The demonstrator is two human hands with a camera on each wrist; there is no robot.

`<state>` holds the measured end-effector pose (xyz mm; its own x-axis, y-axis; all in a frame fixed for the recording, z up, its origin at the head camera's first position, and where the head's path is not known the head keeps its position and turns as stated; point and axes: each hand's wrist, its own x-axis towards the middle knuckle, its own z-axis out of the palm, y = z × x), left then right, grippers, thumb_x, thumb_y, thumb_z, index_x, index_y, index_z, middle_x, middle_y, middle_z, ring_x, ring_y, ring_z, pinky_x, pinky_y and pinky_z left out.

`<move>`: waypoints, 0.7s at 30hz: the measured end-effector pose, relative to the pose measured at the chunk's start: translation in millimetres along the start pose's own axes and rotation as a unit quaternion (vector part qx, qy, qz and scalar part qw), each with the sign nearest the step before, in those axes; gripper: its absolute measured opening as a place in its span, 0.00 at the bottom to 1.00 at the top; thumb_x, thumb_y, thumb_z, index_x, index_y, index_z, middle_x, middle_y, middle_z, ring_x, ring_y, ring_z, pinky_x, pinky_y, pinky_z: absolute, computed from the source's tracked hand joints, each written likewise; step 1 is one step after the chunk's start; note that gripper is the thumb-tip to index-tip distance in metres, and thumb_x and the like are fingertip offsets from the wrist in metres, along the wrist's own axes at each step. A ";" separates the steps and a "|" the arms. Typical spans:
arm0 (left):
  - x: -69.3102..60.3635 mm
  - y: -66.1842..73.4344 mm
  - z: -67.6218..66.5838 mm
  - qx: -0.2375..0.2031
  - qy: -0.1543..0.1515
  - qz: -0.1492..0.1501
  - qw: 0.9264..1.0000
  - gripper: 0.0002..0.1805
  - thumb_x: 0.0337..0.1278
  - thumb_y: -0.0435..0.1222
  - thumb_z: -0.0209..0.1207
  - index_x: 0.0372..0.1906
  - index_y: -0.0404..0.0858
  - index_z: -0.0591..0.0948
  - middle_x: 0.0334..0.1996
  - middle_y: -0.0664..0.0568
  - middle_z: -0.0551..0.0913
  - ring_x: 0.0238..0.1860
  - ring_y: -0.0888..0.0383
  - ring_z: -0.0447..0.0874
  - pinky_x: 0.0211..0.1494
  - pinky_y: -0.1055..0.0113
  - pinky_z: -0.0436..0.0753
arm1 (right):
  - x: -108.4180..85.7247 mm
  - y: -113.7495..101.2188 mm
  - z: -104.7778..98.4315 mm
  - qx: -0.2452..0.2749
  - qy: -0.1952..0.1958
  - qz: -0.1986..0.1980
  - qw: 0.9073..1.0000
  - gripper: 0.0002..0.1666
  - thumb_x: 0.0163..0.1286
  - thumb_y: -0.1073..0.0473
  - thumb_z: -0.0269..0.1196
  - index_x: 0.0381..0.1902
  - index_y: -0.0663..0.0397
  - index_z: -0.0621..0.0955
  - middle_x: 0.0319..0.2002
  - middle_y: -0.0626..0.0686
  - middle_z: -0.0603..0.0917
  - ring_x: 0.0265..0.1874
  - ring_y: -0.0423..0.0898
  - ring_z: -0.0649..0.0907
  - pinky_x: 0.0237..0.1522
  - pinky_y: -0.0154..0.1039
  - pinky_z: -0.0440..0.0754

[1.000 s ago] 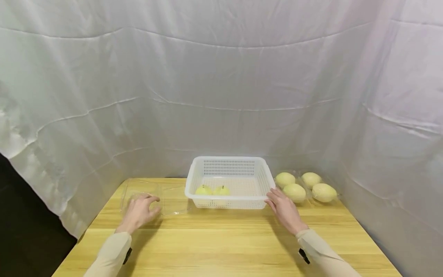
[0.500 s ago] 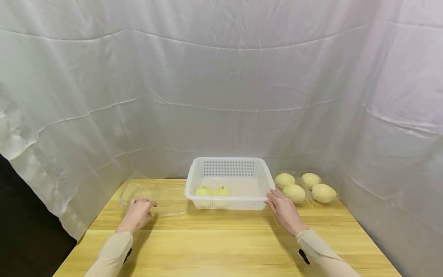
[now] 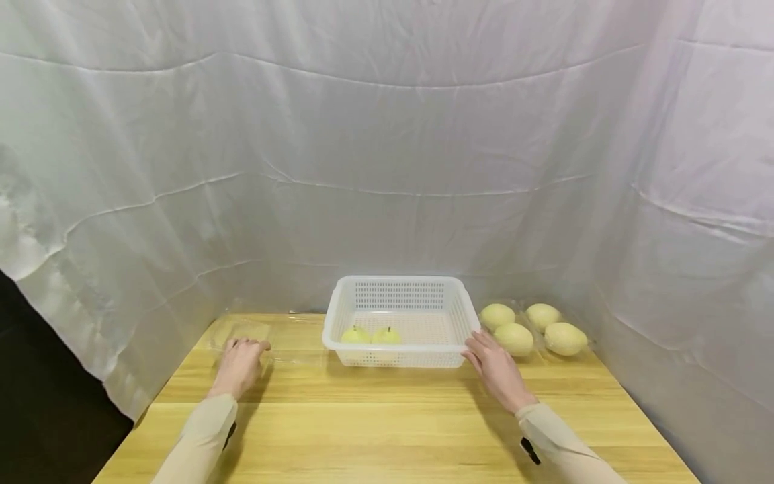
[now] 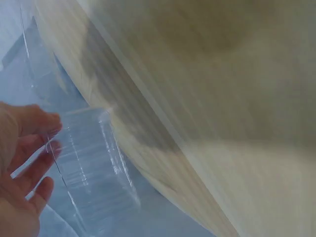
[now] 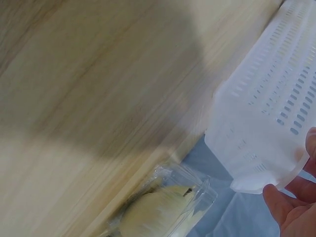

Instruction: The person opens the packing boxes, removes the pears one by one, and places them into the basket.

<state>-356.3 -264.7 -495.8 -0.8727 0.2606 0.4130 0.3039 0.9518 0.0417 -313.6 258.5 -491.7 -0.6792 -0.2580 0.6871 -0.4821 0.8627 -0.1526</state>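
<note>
In the head view my left hand is at the near edge of a clear plastic clamshell box, left of the basket. The left wrist view shows my thumb and fingers pinching the edge of this see-through box, which looks empty. My right hand grips the near right corner of a white slotted plastic basket; in the right wrist view the fingers curl at the basket's rim. Two yellow-green pears with short stems lie side by side in the basket's near left part.
Right of the basket, several pale yellow oval fruits sit in clear plastic packs. One packed fruit shows a dark stem in the right wrist view. The wooden table ends at a grey cloth curtain around the back and sides.
My left hand has shifted slightly left, its spread fingers drawing together at the clear box's edge, and the box has moved a little. My right hand has stayed at the basket corner.
</note>
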 end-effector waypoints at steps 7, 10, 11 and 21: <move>7.4 -10.9 5.3 -0.018 0.017 -0.045 0.999 0.20 0.49 0.21 0.59 0.48 0.38 0.85 0.38 0.40 0.88 0.44 0.39 0.79 0.45 0.43 0.71 | -0.3 -0.9 1.8 0.002 0.000 -0.004 1.000 0.12 0.63 0.61 0.68 0.43 0.60 0.84 0.52 0.67 0.83 0.55 0.66 0.80 0.51 0.64 0.79; 8.3 -16.7 7.1 -0.025 0.021 -0.053 0.998 0.19 0.50 0.21 0.59 0.48 0.36 0.85 0.38 0.37 0.87 0.44 0.38 0.79 0.43 0.42 0.76 | -0.4 -1.0 1.7 0.004 0.003 -0.008 1.000 0.12 0.62 0.61 0.68 0.43 0.61 0.84 0.52 0.67 0.83 0.55 0.66 0.81 0.53 0.63 0.79; 8.8 -18.3 7.5 -0.030 0.023 -0.053 0.998 0.19 0.50 0.21 0.59 0.48 0.36 0.84 0.38 0.37 0.87 0.43 0.38 0.79 0.42 0.42 0.77 | -0.3 -1.0 1.5 0.004 0.004 -0.009 1.000 0.12 0.62 0.61 0.68 0.43 0.61 0.84 0.51 0.67 0.84 0.55 0.66 0.81 0.53 0.63 0.78; 8.5 -17.5 6.9 -0.051 0.040 -0.035 0.997 0.22 0.44 0.19 0.64 0.50 0.30 0.81 0.43 0.33 0.85 0.44 0.38 0.79 0.48 0.44 0.79 | 2.1 0.7 -2.1 0.037 -0.025 0.042 0.998 0.16 0.62 0.60 0.68 0.46 0.64 0.84 0.55 0.67 0.82 0.58 0.65 0.79 0.60 0.61 0.74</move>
<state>-371.6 -278.0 -499.2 -0.8611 0.1771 0.4767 0.2849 0.9445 0.1638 -314.1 259.5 -488.9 -0.7449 -0.2096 0.6334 -0.4604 0.8486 -0.2606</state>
